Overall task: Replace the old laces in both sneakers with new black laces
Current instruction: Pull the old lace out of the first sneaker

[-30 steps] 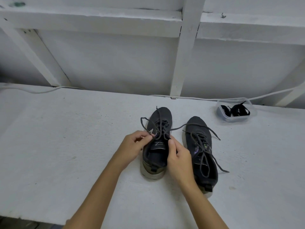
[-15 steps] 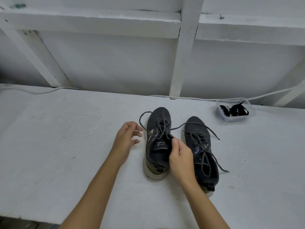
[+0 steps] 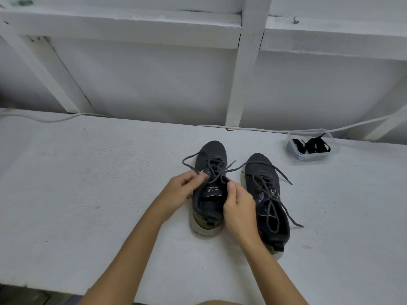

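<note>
left hand (image 3: 184,187): your fingers are curled and pinching the old lace (image 3: 214,170) at the left side of the top eyelets; grip sits low so you can work the lace loose there.
right hand (image 3: 239,202): thumb and fingers pinch the same lace at the right edge of the shoe opening, just across from the left hand; hands close together, not touching.
left sneaker (image 3: 209,194): right between your hands, toe pointing away from you, heel toward you so the eyelets face up. Dark knit-looking upper, pale worn sole, printed insole visible.
old lace: thin, round-ish dark cord, untied, ends trailing out beyond your fingers; still threaded, so removal looks barely begun.
right sneaker (image 3: 267,201): touching-close to the outer side of your right hand, parallel to the first. Its lace (image 3: 274,194) is loose but still threaded, ends spilling onto the surface.
tub (image 3: 312,145): well beyond your right hand, clear soft-cornered plastic, parked out of the way until needed.
new laces (image 3: 313,145): flat black, bundled inside the tub.
surface (image 3: 88,183): white, rough painted texture.
risk: limp cord may snag in eyelets, pull evenly.
</note>
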The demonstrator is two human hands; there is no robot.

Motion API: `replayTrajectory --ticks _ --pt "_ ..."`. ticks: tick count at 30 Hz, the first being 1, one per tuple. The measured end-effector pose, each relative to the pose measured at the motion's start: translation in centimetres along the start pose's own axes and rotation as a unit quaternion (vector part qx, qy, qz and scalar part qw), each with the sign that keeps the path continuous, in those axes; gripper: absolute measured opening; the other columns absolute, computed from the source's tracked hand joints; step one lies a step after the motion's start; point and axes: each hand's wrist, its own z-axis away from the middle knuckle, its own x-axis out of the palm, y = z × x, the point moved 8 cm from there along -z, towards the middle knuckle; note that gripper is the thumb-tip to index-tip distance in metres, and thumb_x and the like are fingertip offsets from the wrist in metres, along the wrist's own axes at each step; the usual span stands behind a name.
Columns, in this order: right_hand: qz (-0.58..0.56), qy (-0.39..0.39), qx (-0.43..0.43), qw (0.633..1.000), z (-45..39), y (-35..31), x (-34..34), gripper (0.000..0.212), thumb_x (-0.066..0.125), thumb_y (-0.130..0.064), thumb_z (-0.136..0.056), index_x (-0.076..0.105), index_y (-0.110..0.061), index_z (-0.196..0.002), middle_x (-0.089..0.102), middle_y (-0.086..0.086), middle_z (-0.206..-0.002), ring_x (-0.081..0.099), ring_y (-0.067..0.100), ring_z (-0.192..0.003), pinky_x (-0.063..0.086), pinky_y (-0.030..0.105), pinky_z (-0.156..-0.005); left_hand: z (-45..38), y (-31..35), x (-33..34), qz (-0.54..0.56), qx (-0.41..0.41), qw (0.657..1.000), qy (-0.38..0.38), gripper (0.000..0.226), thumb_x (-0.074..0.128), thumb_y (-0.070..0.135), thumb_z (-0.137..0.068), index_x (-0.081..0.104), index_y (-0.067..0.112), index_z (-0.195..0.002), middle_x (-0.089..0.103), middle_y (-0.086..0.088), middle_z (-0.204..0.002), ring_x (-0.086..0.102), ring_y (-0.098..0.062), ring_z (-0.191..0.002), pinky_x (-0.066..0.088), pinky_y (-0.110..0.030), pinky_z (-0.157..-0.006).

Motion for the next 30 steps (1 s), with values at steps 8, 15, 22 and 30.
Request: replayTrajectory --ticks 8,15,22,30 --pt "0.009 0.006 0.000 1.000 0.0 -0.1 -0.1 0.034 0.039 -0.024 -0.109 0.058 -0.022 -0.081 0.061 -0.008 -0.072 0.054 0.003 -0.071 0.041 0.021 -0.068 -0.4 -0.1 -1.6 0.091 -0.020 0.989 0.116 0.022 0.049 0.031 -0.104 0.059 0.012 -0.099 0.069 -0.005 -0.096 0.062 -0.016 -0.080 0.054 -0.032 -0.072" --pt "0.006 0.003 0.004 1.000 -0.1 0.0 0.0 0.031 0.039 -0.025 -0.109 0.063 -0.019 -0.090 0.063 -0.010 -0.078 0.056 0.002 -0.075 0.041 0.022 -0.073 -0.2 0.8 -1.7 0.015 0.024 0.995 0.099 0.018 0.055 0.027 -0.101 0.064 0.013 -0.096 0.073 -0.003 -0.089 0.067 -0.017 -0.081 0.056 -0.032 -0.072" --pt "-0.024 -0.010 0.008 1.000 0.2 -0.5 0.1 0.034 0.042 -0.028 -0.108 0.054 -0.022 -0.077 0.051 -0.016 -0.066 0.047 0.001 -0.066 0.039 0.024 -0.067 0.1 -0.2 -0.7 -0.035 -0.026 0.999 0.020 0.030 0.053 0.048 -0.098 0.066 0.026 -0.113 0.069 0.005 -0.107 0.061 -0.006 -0.090 0.055 -0.029 -0.083" --pt "-0.089 -0.075 0.095 0.989 -1.4 -0.3 0.2 0.025 0.064 -0.029 -0.096 0.078 -0.013 -0.084 0.076 -0.003 -0.081 0.070 0.007 -0.086 0.056 0.034 -0.082 1.5 1.4 -1.0 -0.168 0.081 0.977 0.103 0.012 0.078 0.036 -0.084 0.073 0.029 -0.091 0.071 0.012 -0.088 0.065 -0.001 -0.086 0.049 -0.014 -0.076"
